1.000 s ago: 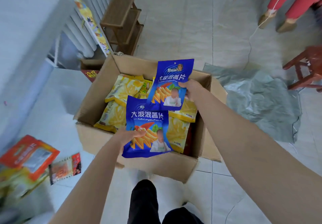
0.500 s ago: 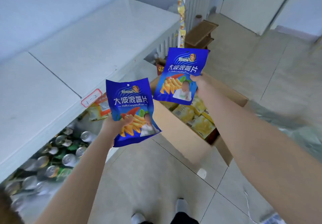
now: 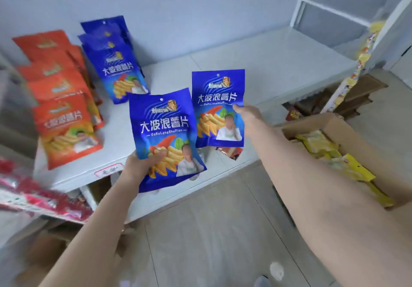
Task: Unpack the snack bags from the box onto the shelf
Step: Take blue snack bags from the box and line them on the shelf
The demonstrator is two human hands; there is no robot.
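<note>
Two blue bags [image 3: 165,128], one per grip [image 3: 139,167]

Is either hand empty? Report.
No, the left hand grips one blue foil snack bag and the right hand holds a second blue foil snack bag before the white shelf.

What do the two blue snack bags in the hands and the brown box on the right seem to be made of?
The lower blue bag, held by the left hand, and the upper blue bag, pinched by the right hand, look like glossy plastic film, perhaps foil-lined: sheen patches, soft wrinkles. The box looks like matte brown cardboard: dull surface, folded flap.
</note>
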